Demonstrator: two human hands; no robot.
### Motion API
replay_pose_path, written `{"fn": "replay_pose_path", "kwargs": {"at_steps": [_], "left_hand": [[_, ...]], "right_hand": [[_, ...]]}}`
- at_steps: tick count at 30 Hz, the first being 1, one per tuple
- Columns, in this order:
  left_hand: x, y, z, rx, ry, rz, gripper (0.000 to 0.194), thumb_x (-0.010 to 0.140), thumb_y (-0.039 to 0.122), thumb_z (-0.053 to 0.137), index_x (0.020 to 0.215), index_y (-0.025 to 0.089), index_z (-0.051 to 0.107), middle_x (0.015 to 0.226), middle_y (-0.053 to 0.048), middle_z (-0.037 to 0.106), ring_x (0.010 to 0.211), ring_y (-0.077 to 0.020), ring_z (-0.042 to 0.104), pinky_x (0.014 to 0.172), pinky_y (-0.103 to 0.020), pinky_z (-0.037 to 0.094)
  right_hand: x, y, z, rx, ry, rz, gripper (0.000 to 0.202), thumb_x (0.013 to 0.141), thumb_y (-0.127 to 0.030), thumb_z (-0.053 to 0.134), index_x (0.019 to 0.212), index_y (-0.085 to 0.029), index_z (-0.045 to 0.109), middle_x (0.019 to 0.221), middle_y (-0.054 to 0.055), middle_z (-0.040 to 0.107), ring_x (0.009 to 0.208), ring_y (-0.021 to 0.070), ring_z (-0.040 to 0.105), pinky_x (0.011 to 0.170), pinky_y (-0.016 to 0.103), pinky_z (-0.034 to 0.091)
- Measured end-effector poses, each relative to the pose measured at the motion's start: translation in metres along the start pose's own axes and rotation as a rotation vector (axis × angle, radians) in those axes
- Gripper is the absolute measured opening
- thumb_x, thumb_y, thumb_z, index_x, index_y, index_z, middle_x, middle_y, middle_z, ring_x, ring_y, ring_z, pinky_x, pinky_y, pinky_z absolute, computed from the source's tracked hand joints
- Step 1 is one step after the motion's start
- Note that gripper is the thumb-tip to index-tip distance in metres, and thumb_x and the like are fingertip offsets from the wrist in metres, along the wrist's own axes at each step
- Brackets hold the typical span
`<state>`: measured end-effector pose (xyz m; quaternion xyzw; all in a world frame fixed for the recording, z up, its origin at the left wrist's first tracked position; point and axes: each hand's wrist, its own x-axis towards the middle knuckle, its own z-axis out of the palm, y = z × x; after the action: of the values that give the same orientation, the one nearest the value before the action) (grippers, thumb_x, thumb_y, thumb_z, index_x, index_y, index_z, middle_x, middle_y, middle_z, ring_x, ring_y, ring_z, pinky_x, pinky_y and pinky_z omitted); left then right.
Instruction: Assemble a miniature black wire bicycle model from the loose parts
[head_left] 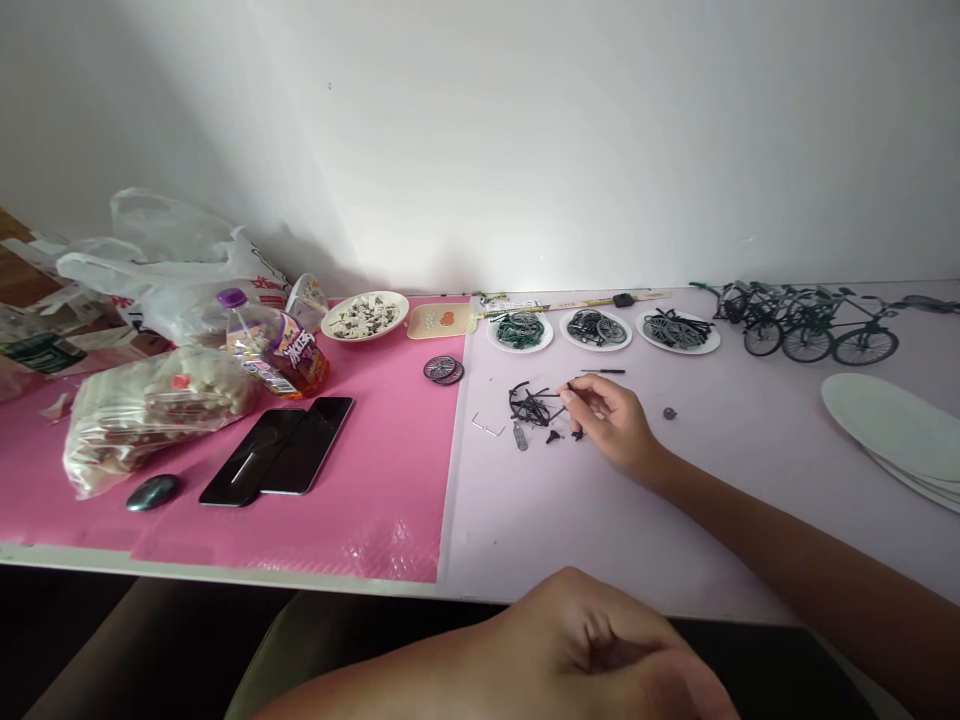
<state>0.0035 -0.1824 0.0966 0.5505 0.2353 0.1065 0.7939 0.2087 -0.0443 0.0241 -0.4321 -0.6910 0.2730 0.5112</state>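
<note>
My right hand (609, 415) is over the lilac part of the table, thumb and fingers pinched on a small black part (569, 386). Beside its fingertips lies a loose pile of thin black bicycle pieces (531, 405). Close by are a grey oval piece (520, 437), a small black piece (553, 437) and a bent metal hex key (487, 425). My left hand (600, 650) is near the camera at the table's front edge, its fingers curled closed. Whatever it may hold is hidden from view.
Plates of green parts (517, 345), dark parts (596, 340) and wheels (667, 345) line the wall. Model bicycles (817, 325) stand at right, near stacked white plates (900, 430). Two phones (307, 450), a bottle (266, 340) and bags (172, 285) occupy the pink side.
</note>
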Motion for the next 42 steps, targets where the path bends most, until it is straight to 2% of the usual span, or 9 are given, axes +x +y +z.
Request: {"fn": "replay_pose_path", "kwargs": {"at_steps": [7, 14, 17, 22, 28, 33, 36, 39, 42], "left_hand": [[0.005, -0.013, -0.006, 0.026, 0.040, -0.029, 0.039, 0.078, 0.051, 0.090, 0.078, 0.014, 0.078, 0.065, 0.001, 0.063, 0.057, -0.0077, 0.049, 0.052, -0.020, 0.038], [0.020, 0.013, -0.019, 0.254, 0.264, 0.214, 0.076, 0.074, 0.047, 0.093, 0.051, 0.020, 0.026, 0.051, 0.010, 0.018, 0.051, -0.0040, 0.017, 0.047, -0.026, 0.009], [0.036, 0.025, -0.045, 0.371, 0.338, 0.361, 0.073, 0.084, 0.047, 0.082, 0.056, 0.022, 0.021, 0.056, 0.009, 0.017, 0.053, -0.0045, 0.015, 0.050, -0.027, 0.009], [0.071, 0.041, -0.113, 0.527, 0.602, 0.541, 0.074, 0.098, 0.076, 0.052, 0.054, 0.022, 0.027, 0.051, 0.006, 0.024, 0.050, -0.0069, 0.020, 0.050, -0.029, 0.015], [0.091, 0.025, -0.169, 0.524, 0.971, 0.626, 0.072, 0.098, 0.084, 0.040, 0.058, 0.024, 0.034, 0.051, 0.003, 0.036, 0.050, -0.0106, 0.033, 0.050, -0.029, 0.027], [0.089, 0.003, -0.171, 0.481, 0.962, 0.621, 0.045, 0.109, 0.054, 0.040, 0.082, 0.021, 0.052, 0.063, 0.002, 0.050, 0.054, -0.0116, 0.047, 0.056, -0.027, 0.039], [0.090, -0.002, -0.168, 0.436, 0.874, 0.605, 0.017, 0.097, 0.024, 0.051, 0.108, 0.017, 0.062, 0.080, -0.001, 0.063, 0.065, -0.0131, 0.059, 0.063, -0.027, 0.048], [0.093, -0.005, -0.166, 0.350, 0.735, 0.576, 0.041, 0.077, 0.012, 0.053, 0.115, 0.014, 0.067, 0.092, -0.006, 0.071, 0.083, -0.0175, 0.069, 0.078, -0.031, 0.056], [0.095, -0.006, -0.165, 0.203, 0.666, 0.590, 0.043, 0.077, 0.015, 0.050, 0.115, 0.011, 0.070, 0.096, -0.010, 0.076, 0.090, -0.0211, 0.074, 0.087, -0.037, 0.059]], "right_hand": [[0.000, -0.001, 0.000, 0.004, 0.002, -0.005, 0.037, 0.102, -0.055, 0.065, 0.083, -0.023, 0.063, 0.064, 0.000, 0.059, 0.060, 0.0169, 0.057, 0.061, 0.032, 0.045], [0.000, 0.002, 0.001, 0.017, 0.024, 0.001, 0.036, 0.101, -0.054, 0.066, 0.084, -0.022, 0.065, 0.063, -0.001, 0.058, 0.057, 0.0161, 0.055, 0.058, 0.031, 0.043], [0.001, 0.006, 0.002, 0.022, 0.031, 0.033, 0.038, 0.100, -0.056, 0.067, 0.083, -0.023, 0.064, 0.064, -0.001, 0.059, 0.058, 0.0161, 0.057, 0.058, 0.031, 0.045], [0.000, 0.004, 0.000, 0.034, 0.022, 0.032, 0.033, 0.101, -0.054, 0.067, 0.089, -0.024, 0.066, 0.070, 0.000, 0.061, 0.063, 0.0170, 0.060, 0.062, 0.032, 0.049], [0.000, 0.003, -0.001, 0.011, 0.018, 0.040, 0.037, 0.103, -0.058, 0.061, 0.092, -0.024, 0.067, 0.070, 0.001, 0.063, 0.065, 0.0188, 0.063, 0.063, 0.033, 0.052], [-0.001, 0.008, 0.000, 0.096, 0.055, 0.069, 0.042, 0.101, -0.064, 0.063, 0.101, -0.023, 0.070, 0.073, 0.002, 0.066, 0.065, 0.0187, 0.065, 0.060, 0.032, 0.053], [-0.002, 0.009, 0.003, 0.143, 0.106, 0.093, 0.040, 0.099, -0.062, 0.066, 0.106, -0.023, 0.070, 0.082, 0.004, 0.071, 0.071, 0.0197, 0.070, 0.067, 0.034, 0.058], [-0.002, 0.009, 0.005, 0.171, 0.151, 0.094, 0.038, 0.098, -0.060, 0.070, 0.108, -0.023, 0.068, 0.088, 0.006, 0.074, 0.083, 0.0220, 0.074, 0.079, 0.037, 0.061], [-0.001, 0.010, 0.006, 0.179, 0.180, 0.104, 0.039, 0.097, -0.061, 0.071, 0.106, -0.023, 0.067, 0.090, 0.006, 0.074, 0.083, 0.0216, 0.074, 0.080, 0.037, 0.061]]}}
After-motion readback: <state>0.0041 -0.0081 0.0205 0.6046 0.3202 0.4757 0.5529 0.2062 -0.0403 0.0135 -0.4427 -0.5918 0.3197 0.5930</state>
